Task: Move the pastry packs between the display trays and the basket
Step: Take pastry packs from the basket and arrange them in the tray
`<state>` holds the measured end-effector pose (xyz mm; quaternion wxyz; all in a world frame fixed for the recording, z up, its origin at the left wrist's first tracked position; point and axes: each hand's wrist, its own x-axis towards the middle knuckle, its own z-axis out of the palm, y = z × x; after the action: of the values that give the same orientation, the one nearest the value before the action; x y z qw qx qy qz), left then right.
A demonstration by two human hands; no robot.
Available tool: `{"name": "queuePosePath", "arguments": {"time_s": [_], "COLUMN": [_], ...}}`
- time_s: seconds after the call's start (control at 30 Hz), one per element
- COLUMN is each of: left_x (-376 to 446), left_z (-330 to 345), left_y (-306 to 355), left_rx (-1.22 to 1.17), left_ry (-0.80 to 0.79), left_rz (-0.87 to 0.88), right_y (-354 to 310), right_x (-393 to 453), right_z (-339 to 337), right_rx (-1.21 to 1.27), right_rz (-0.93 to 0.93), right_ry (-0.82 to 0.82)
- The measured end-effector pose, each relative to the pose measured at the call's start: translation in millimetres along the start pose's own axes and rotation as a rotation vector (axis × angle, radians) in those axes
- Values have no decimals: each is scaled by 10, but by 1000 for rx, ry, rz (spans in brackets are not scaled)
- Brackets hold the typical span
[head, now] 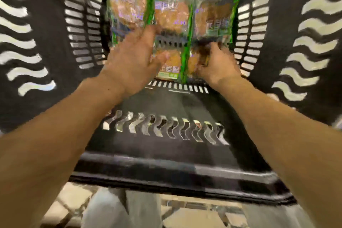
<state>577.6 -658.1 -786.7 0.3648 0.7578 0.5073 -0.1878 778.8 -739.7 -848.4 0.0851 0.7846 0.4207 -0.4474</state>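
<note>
Tiled floor (77, 207) below, partly visible past the near rim. Black slotted plastic basket (166, 168), deep, seen from above. Pastry packs (172, 15), clear wrap with green edging, lying flat across the basket bottom in two rows. Left hand (133, 59): fingers spread and relaxed, resting over a near pack. Right hand (216, 65): fingers curled on the edge of the near right pack (194, 61); motion blur hides the exact grip.

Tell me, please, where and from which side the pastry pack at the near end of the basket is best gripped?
Pinch the near pastry pack at its side edges, coming straight down from above. It lies flat on the basket floor, its top is open, and the walls block a sideways approach.
</note>
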Motion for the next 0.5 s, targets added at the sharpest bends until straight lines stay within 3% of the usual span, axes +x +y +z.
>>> {"name": "queuePosePath", "arguments": {"time_s": [0.2, 0.33, 0.5], "left_x": [249, 347, 479], "left_z": [70, 32, -52], "left_y": [-242, -157, 33], "left_rx": [-72, -45, -19], "left_ry": [-8, -44, -31], "left_rz": [1, -35, 18], "right_y": [-27, -6, 92], "right_x": [253, 118, -97], "right_z": [185, 206, 72], "right_rx": [-251, -347, -359], "right_rz": [-77, -119, -87], "right_ry": [10, 119, 2]}}
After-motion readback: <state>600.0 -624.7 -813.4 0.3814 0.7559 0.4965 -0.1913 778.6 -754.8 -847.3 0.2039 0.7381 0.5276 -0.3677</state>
